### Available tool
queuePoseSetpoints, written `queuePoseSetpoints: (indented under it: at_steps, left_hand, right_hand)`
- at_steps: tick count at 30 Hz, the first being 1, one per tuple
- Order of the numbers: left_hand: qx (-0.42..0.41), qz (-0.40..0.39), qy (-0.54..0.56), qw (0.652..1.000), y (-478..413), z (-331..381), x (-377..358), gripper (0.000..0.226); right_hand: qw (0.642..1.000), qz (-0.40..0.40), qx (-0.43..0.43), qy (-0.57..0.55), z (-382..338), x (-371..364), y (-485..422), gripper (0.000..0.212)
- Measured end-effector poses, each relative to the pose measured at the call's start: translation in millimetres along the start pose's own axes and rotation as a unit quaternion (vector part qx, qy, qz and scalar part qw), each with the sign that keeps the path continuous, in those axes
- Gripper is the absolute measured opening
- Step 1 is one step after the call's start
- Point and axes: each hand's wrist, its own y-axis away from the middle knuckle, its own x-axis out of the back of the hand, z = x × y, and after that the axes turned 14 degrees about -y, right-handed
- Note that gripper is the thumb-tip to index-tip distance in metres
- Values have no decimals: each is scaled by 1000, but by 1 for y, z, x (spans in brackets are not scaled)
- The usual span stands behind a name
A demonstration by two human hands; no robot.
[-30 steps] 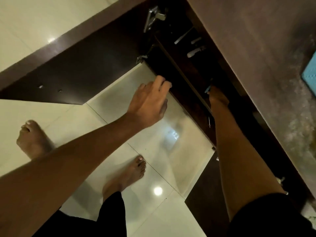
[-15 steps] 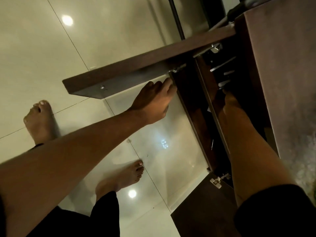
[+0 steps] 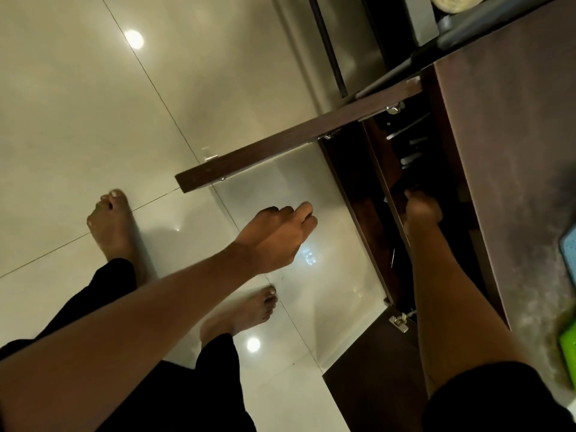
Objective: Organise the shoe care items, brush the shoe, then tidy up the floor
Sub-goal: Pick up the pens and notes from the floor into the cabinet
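Floor (image 3: 299, 182) between open cabinet doors (image 3: 296, 138)

The bare left forearm (image 3: 140, 322) comes in from 8 o'clock and reaches toward 2 o'clock, ending in the left hand (image 3: 274, 235) near the middle of the view, back of the hand up, fingers loosely curled with the thumb alongside them, holding nothing. The right forearm (image 3: 452, 300) rises from a black sleeve (image 3: 486, 397) at 5 o'clock and points toward 12 o'clock. The right hand (image 3: 424, 210) sits at about 3 o'clock, blurred and in shadow, so its grip is unclear.
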Motion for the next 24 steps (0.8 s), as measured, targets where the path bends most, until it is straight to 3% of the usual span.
queuePoseSetpoints:
  at_steps: [3, 6, 12, 19, 24]
  left_hand:
    - [-9, 42, 28, 999, 11, -1, 17, 25]
    - [-25, 83, 61, 994, 17, -2, 49, 24]
    - [-39, 205, 81, 975, 1, -17, 128, 22]
    - [90, 346, 91, 929, -5, -68, 203, 24]
    - [206, 318, 98, 920, 33, -148, 211, 16]
  right_hand:
    - [999, 43, 11, -2, 12, 7, -10, 22]
    - [994, 80, 68, -7, 22, 6, -4, 25]
    - [980, 52, 184, 51, -11, -16, 65, 21]
    - [950, 99, 298, 6, -61, -34, 118, 17]
    - [933, 154, 321, -51, -109, -54, 151, 18]
